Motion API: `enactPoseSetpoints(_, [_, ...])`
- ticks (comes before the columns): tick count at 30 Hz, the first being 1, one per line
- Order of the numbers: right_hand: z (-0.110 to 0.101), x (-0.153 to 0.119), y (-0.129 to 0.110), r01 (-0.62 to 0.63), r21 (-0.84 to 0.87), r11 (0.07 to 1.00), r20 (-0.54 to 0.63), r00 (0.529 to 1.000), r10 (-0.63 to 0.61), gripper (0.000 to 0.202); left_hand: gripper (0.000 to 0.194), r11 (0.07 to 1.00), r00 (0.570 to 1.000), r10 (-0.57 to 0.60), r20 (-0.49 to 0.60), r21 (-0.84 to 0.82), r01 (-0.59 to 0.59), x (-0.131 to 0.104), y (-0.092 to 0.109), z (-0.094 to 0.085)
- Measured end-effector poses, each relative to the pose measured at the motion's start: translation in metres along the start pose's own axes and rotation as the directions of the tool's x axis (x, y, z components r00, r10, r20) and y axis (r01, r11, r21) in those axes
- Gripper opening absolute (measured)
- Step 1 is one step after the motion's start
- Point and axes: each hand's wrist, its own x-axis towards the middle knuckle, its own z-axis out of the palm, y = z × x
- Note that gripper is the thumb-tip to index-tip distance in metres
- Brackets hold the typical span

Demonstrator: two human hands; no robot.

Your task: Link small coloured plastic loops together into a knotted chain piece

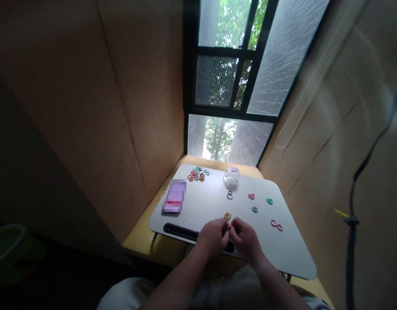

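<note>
My left hand [214, 236] and my right hand [245, 237] meet over the near edge of a white lap table [205, 206]. Both are closed, fingertips pinched together on something small and dark pinkish that I cannot make out. Just beyond the fingertips lies a yellow looped band [227, 215]. Farther off are a purple band [230, 195], a red band [251, 196] and a blue band [254, 209]. To the right lie a green band [269, 201] and a pink band twisted into a figure eight [276, 225].
A pile of coloured bands [196, 174] sits at the table's far left, above a blurred-out purple phone-like slab [175, 197]. A clear jar [231, 177] stands at the back. A dark slot [181, 231] runs along the near edge. Wooden walls and a window [231, 137] enclose the table.
</note>
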Motion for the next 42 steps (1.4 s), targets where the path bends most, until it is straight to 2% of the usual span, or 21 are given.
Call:
enactPoseSetpoints(25, [-0.0023,0.0053,0.0047,-0.040,-0.010,0.999,0.058,0.997,0.041,0.018,0.012,1.000,0.998,0.001,0.055,-0.005,-0.001,0.0070,-0.0035,-0.0002])
enactPoseSetpoints(42, [0.0023,0.0007,0.0043,-0.009,0.002,1.000,0.011,1.000,0.009,0.018,0.010,1.000,1.000,0.017,-0.011,0.001,-0.017,0.0019,-0.0037,0.0042])
